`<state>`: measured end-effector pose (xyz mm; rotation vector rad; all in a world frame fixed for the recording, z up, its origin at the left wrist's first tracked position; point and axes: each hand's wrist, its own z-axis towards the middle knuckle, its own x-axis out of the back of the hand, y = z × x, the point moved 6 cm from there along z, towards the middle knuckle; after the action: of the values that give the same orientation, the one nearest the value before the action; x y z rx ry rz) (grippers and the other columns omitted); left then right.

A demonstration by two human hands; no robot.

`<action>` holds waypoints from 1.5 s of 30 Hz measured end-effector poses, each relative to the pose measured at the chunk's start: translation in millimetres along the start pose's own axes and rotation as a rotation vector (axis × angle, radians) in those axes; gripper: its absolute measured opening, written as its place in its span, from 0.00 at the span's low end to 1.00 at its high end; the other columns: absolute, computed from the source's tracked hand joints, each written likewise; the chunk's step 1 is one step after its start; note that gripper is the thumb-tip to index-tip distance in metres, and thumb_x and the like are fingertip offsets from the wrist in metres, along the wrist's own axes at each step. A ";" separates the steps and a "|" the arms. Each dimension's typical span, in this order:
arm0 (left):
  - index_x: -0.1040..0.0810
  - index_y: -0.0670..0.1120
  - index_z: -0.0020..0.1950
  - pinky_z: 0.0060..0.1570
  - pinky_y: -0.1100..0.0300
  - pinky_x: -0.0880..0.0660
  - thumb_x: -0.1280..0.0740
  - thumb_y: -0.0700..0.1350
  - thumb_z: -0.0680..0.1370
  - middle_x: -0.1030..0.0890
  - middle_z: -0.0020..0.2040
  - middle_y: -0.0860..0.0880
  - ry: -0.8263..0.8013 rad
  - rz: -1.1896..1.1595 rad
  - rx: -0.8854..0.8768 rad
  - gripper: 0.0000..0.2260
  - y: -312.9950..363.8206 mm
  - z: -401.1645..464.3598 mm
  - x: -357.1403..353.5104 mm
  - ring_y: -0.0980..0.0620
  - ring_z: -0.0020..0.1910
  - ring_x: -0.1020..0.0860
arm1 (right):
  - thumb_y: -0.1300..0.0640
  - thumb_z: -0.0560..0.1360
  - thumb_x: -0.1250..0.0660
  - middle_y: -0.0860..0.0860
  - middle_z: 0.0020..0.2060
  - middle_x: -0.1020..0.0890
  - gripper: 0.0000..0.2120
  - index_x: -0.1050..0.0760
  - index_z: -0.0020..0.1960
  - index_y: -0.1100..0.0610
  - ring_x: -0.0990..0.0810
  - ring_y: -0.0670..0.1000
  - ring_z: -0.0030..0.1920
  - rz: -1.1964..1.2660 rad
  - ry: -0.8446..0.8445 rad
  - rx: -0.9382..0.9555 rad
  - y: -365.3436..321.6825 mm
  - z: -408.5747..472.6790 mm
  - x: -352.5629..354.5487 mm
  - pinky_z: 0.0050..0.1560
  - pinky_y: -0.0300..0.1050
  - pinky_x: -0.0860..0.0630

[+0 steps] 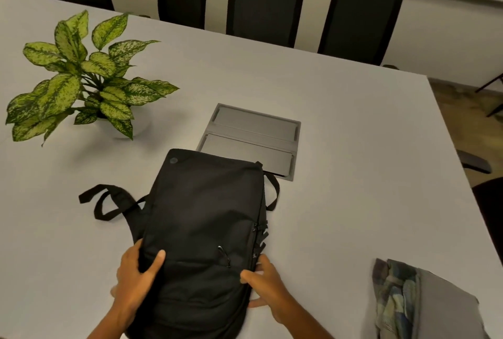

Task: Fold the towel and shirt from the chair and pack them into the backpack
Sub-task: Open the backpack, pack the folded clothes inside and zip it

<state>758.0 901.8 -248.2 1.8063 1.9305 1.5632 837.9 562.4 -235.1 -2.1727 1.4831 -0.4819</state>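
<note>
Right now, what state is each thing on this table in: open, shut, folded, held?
backpack: lying flat on the table, zips look closed, gripped at its near end by both hands.
left hand: grips the backpack's left edge.
right hand: holds the backpack's right edge by the zip.
patterned cloth: folded, lying on the table.
grey cloth: folded, beside the patterned one.
table hatch: lids shut.
plant: upright.

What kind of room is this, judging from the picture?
Probably a meeting room in an office: a large pale table with a built-in cable hatch, a row of black chairs along its far side, and a potted plant.
</note>
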 end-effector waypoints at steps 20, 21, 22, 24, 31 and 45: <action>0.41 0.61 0.81 0.74 0.34 0.32 0.32 0.78 0.62 0.36 0.79 0.47 -0.151 0.013 -0.014 0.50 38.6 -146.9 -170.4 0.38 0.76 0.32 | 0.56 0.76 0.27 0.48 0.57 0.19 0.12 0.25 0.55 0.45 0.19 0.51 0.56 -0.015 0.050 0.088 62.2 -58.2 215.5 0.44 0.45 0.15; 0.40 0.61 0.81 0.74 0.35 0.32 0.31 0.78 0.63 0.36 0.79 0.46 -0.164 0.008 -0.023 0.50 38.0 -149.8 -172.4 0.38 0.76 0.32 | 0.56 0.77 0.27 0.48 0.56 0.19 0.11 0.25 0.54 0.44 0.19 0.51 0.54 -0.004 0.047 0.089 63.0 -60.1 218.1 0.41 0.43 0.16; 0.41 0.61 0.82 0.74 0.35 0.32 0.30 0.76 0.65 0.36 0.79 0.46 -0.173 0.005 -0.027 0.49 38.4 -153.7 -174.1 0.38 0.76 0.32 | 0.56 0.78 0.27 0.48 0.55 0.19 0.11 0.25 0.54 0.44 0.19 0.51 0.53 0.004 0.046 0.091 64.6 -61.0 221.3 0.40 0.41 0.17; 0.41 0.60 0.82 0.75 0.36 0.33 0.28 0.72 0.69 0.37 0.80 0.45 -0.184 0.008 -0.018 0.46 36.8 -159.6 -176.7 0.38 0.77 0.33 | 0.56 0.78 0.27 0.47 0.54 0.19 0.10 0.25 0.54 0.44 0.18 0.50 0.52 0.021 0.041 0.094 67.9 -62.4 227.4 0.39 0.40 0.18; 0.39 0.52 0.81 0.72 0.32 0.33 0.31 0.76 0.67 0.35 0.78 0.41 0.048 0.203 -0.060 0.50 52.7 -194.6 -178.3 0.34 0.75 0.33 | 0.47 0.85 0.40 0.54 0.58 0.19 0.10 0.26 0.63 0.47 0.17 0.58 0.57 0.051 0.187 0.150 87.7 -41.6 248.5 0.56 0.54 0.15; 0.22 0.59 0.67 0.49 0.57 0.27 0.33 0.70 0.71 0.24 0.62 0.61 -0.136 0.560 -0.807 0.27 93.9 -292.3 -283.3 0.54 0.59 0.23 | 0.62 0.80 0.32 0.51 0.47 0.13 0.08 0.17 0.57 0.57 0.14 0.52 0.49 -0.157 0.265 0.306 85.8 -2.2 251.6 0.57 0.53 0.16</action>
<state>723.2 488.2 -200.8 2.0114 0.5573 1.8873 860.3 300.3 -274.0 -2.0450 1.2695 -1.0152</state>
